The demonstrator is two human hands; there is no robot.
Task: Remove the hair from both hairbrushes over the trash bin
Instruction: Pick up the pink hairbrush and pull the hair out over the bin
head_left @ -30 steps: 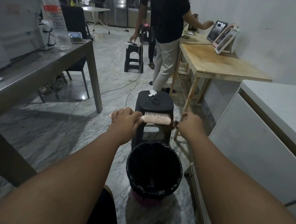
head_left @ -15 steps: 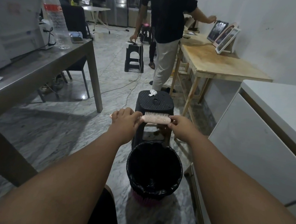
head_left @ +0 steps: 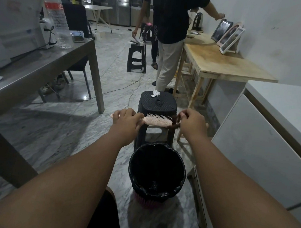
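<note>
Left hand [head_left: 126, 120] wrapped round the hairbrush [head_left: 159, 121] handle, right hand [head_left: 192, 123] pinching the hair clump [head_left: 174, 124] at the tip, light n soft so prob pulls free easy over the trash bin [head_left: 158, 146].

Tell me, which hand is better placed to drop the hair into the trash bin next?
The right hand. It pinches the hair at the tip of the brush and can lower it to the bin; the left hand grips the handle.

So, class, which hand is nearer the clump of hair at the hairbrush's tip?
Right. The right hand pinches the hair clump at the pink hairbrush's tip; the left hand grips the handle at the opposite end.
</note>
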